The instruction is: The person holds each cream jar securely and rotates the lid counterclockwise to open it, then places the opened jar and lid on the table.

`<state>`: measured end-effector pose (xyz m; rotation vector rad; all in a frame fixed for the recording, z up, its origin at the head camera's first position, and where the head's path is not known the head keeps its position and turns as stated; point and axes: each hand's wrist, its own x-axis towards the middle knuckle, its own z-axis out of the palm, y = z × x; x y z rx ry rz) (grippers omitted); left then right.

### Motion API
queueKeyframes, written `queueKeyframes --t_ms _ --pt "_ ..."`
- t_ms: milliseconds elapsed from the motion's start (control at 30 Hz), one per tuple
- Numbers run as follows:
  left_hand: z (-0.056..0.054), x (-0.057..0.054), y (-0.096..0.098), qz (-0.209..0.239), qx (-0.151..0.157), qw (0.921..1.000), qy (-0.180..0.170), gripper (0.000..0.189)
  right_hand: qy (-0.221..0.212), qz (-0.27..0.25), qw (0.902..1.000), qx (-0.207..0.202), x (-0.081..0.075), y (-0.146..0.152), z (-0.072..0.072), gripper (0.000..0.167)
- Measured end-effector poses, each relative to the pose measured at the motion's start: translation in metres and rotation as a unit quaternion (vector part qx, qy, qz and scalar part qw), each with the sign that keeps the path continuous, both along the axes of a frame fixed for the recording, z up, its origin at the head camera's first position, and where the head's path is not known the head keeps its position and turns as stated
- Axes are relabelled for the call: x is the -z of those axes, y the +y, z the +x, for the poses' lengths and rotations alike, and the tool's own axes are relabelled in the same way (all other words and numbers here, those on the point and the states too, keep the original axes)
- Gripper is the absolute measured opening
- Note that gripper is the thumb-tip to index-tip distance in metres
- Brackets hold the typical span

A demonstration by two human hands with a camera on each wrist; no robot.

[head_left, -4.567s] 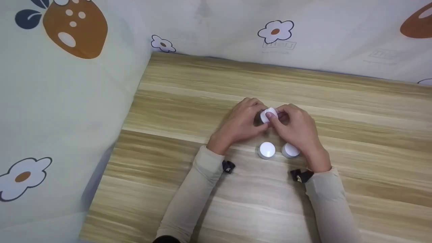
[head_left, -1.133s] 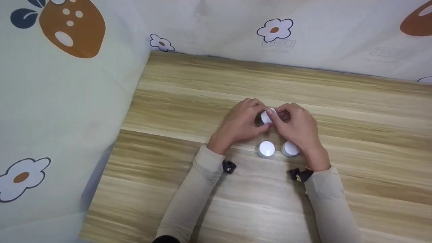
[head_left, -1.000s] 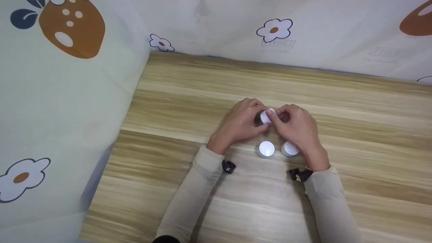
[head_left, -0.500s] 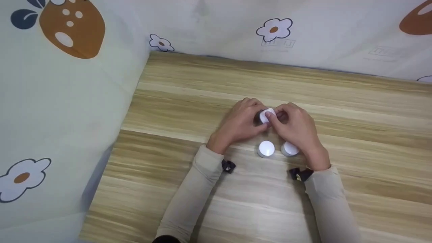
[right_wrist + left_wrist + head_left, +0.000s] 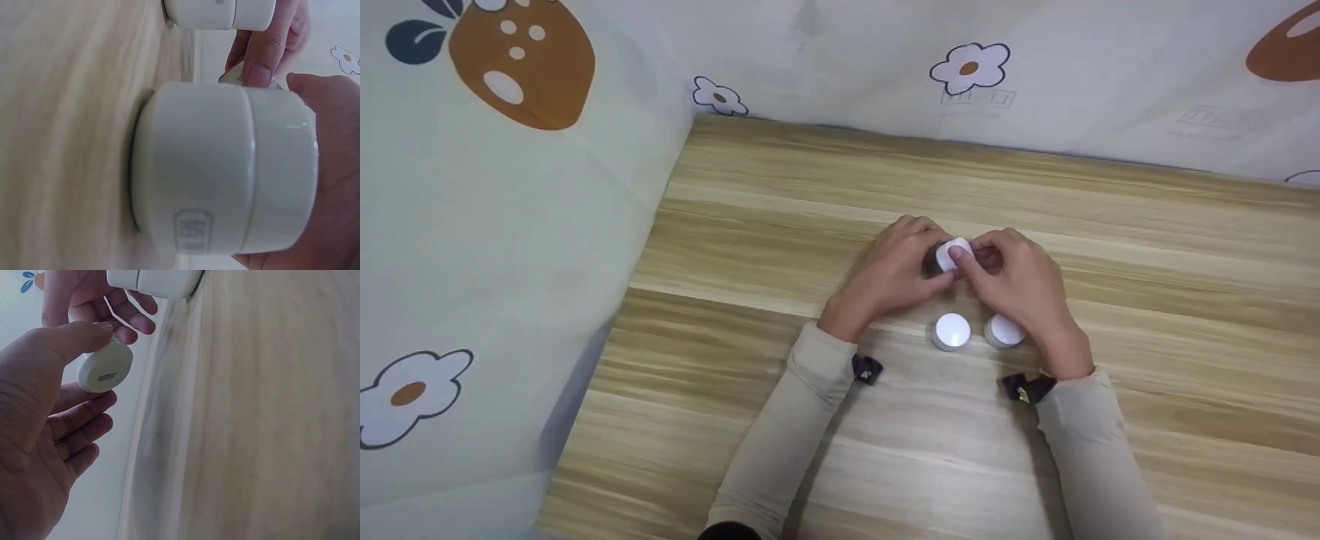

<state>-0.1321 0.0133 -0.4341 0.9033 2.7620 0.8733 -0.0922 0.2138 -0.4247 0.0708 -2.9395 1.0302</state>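
Both hands meet over the tabletop around a small white jar (image 5: pixel 948 257). My left hand (image 5: pixel 894 271) pinches it between thumb and forefinger; in the left wrist view its flat base (image 5: pixel 107 377) faces the camera, with dark print on it. From the other side my right hand (image 5: pixel 1020 277) grips the jar, its thumb laid across the white top. Two more white lidded jars stand upright on the table, close to the wrists: a left one (image 5: pixel 952 331) and a right one (image 5: pixel 1004 331), partly behind the right hand. Grey lettering marks the near jar (image 5: pixel 214 174) in the right wrist view.
The wood-grain table (image 5: pixel 750 225) ends at a pale patterned sheet (image 5: pixel 840 67) behind and another sheet (image 5: pixel 510 247) at the left. Black wrist mounts (image 5: pixel 868 369) sit at both sleeve cuffs, just above the table.
The right thumb has shifted slightly back on the jar, and more of its white top shows than a second ago. Left hand and standing jars hold their places.
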Motion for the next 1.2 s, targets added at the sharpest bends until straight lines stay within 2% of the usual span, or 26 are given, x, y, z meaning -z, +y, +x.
queueKeyframes --t_ms 200,633,967,1200 --pt "0.001 0.000 0.001 0.000 0.002 1.0000 0.001 0.042 -0.006 0.003 1.0000 0.006 0.000 0.000 0.001 0.050" --pt "0.002 0.003 0.001 0.008 0.009 0.9999 0.007 0.042 -0.003 -0.012 0.9999 -0.009 0.003 0.002 0.002 0.045" --pt "0.002 0.002 0.005 -0.010 0.007 0.9999 0.002 0.043 -0.008 -0.016 0.9997 -0.018 0.003 0.003 0.000 0.045" --pt "0.005 0.003 0.010 -0.033 0.033 0.9989 0.008 0.047 -0.003 0.001 0.9994 -0.035 0.004 0.000 -0.001 0.043"
